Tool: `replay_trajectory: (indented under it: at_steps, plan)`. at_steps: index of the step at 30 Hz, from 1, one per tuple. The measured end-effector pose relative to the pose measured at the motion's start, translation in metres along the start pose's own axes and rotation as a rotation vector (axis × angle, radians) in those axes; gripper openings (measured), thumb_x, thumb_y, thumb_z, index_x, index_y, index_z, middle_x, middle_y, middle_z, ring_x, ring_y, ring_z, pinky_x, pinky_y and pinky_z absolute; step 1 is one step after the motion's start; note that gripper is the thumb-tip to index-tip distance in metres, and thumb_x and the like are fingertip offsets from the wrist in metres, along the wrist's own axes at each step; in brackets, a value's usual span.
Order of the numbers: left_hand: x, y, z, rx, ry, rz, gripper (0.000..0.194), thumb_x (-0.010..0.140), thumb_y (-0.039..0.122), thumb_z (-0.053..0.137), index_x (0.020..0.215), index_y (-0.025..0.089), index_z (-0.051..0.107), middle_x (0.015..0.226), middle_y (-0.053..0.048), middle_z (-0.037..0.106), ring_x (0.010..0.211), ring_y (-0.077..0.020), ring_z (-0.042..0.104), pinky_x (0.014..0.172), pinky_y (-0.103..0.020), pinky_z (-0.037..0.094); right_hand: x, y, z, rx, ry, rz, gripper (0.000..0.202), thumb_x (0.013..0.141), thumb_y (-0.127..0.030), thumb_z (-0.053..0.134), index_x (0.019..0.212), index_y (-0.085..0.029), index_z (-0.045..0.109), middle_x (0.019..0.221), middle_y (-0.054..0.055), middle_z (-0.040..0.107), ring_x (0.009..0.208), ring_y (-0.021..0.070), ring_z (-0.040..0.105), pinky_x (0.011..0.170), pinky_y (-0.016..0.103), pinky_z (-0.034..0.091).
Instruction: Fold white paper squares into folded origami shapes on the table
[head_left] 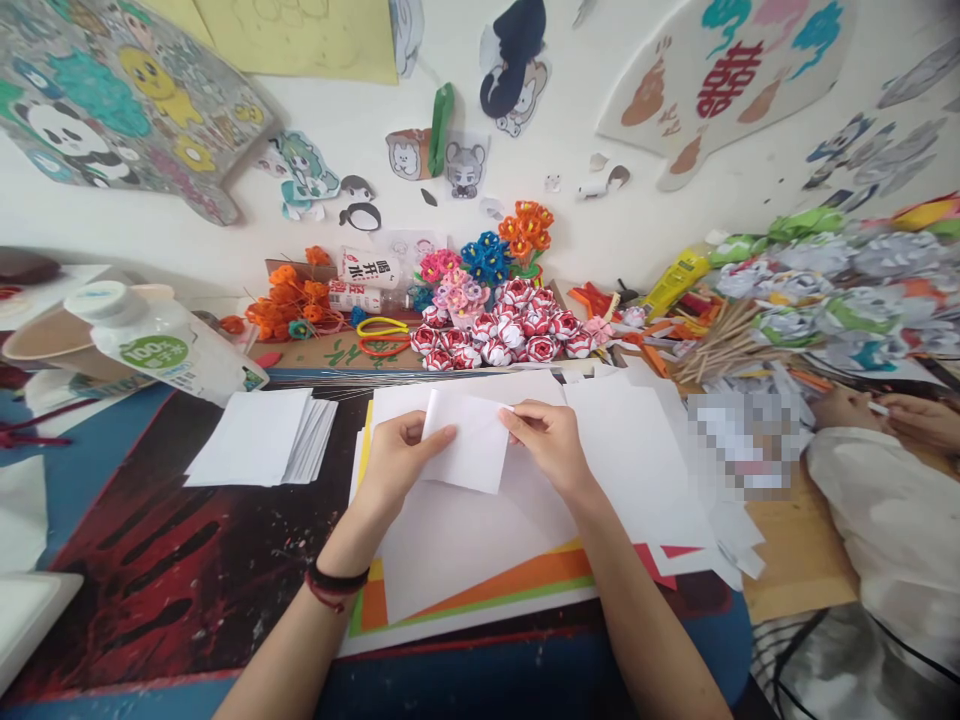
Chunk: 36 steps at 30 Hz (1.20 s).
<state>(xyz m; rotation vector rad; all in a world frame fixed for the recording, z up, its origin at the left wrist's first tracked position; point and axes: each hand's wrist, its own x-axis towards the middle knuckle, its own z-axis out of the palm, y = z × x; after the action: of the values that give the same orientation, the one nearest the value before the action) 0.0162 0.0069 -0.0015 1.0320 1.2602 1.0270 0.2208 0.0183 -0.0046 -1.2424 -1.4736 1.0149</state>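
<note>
Between my hands is a small white paper square (466,445), raised over a pile of larger sheets. My left hand (397,455) pinches its left side, the thumb lying on the front face. At the upper right corner, my right hand (551,440) grips the same square between thumb and fingertips. Under them lies a large white sheet (450,550), with orange, yellow and green paper edges showing beneath it. To the left sits a stack of white paper squares (247,440), its right part fanned out.
A white bottle (161,340) leans at the left. Red and white paper flowers (525,325) line the back near wooden sticks (727,340). More white sheets (637,450) lie at right, where another person's hand (926,420) and sleeve (877,500) show.
</note>
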Motion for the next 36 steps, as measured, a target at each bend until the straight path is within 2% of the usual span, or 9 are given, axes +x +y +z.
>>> replay_trajectory:
  at_steps: [14, 20, 23, 27, 36]
  plan:
    - [-0.003, 0.001, 0.002, 0.068, 0.036, 0.128, 0.027, 0.072, 0.039, 0.074, 0.076, 0.013, 0.067, 0.073, -0.003, 0.066, 0.065, -0.0145, 0.058, 0.056, -0.022, 0.04, 0.001, -0.001, 0.0, 0.043, -0.015, 0.056, 0.037, 0.083, -0.046, 0.062, 0.063, -0.016, 0.062, 0.059, 0.0, 0.052, 0.059, 0.014, 0.049, 0.058, 0.026, 0.037]
    - [-0.004, 0.001, 0.002, 0.09, 0.052, 0.145, 0.028, 0.071, 0.041, 0.074, 0.076, 0.014, 0.067, 0.073, -0.002, 0.066, 0.065, -0.0149, 0.058, 0.056, -0.022, 0.041, 0.002, -0.006, -0.004, 0.145, -0.088, 0.121, 0.041, 0.083, -0.049, 0.061, 0.059, -0.016, 0.057, 0.058, 0.0, 0.052, 0.06, 0.0129, 0.049, 0.06, 0.025, 0.038]
    - [-0.003, 0.0, 0.001, 0.077, 0.047, 0.15, 0.028, 0.072, 0.041, 0.073, 0.079, 0.015, 0.068, 0.075, -0.002, 0.067, 0.066, -0.0156, 0.059, 0.057, -0.023, 0.042, 0.002, -0.005, -0.004, 0.204, -0.171, 0.171, 0.037, 0.079, -0.049, 0.065, 0.065, -0.015, 0.062, 0.061, 0.0, 0.056, 0.06, 0.012, 0.049, 0.06, 0.025, 0.039]
    - [-0.002, -0.001, 0.001, 0.081, 0.051, 0.151, 0.029, 0.072, 0.043, 0.073, 0.08, 0.015, 0.068, 0.075, -0.002, 0.067, 0.066, -0.016, 0.059, 0.057, -0.023, 0.043, 0.001, 0.003, 0.002, 0.258, -0.242, 0.258, 0.038, 0.071, -0.05, 0.072, 0.083, -0.014, 0.07, 0.073, 0.003, 0.065, 0.066, 0.0145, 0.055, 0.062, 0.026, 0.042]
    - [-0.003, 0.001, 0.003, 0.08, 0.063, 0.143, 0.028, 0.071, 0.041, 0.074, 0.078, 0.014, 0.069, 0.075, -0.003, 0.069, 0.066, -0.0155, 0.061, 0.057, -0.023, 0.044, 0.0, 0.012, 0.01, 0.2, -0.132, 0.251, 0.034, 0.067, -0.045, 0.076, 0.07, -0.012, 0.073, 0.063, 0.002, 0.064, 0.059, 0.0142, 0.054, 0.056, 0.025, 0.038]
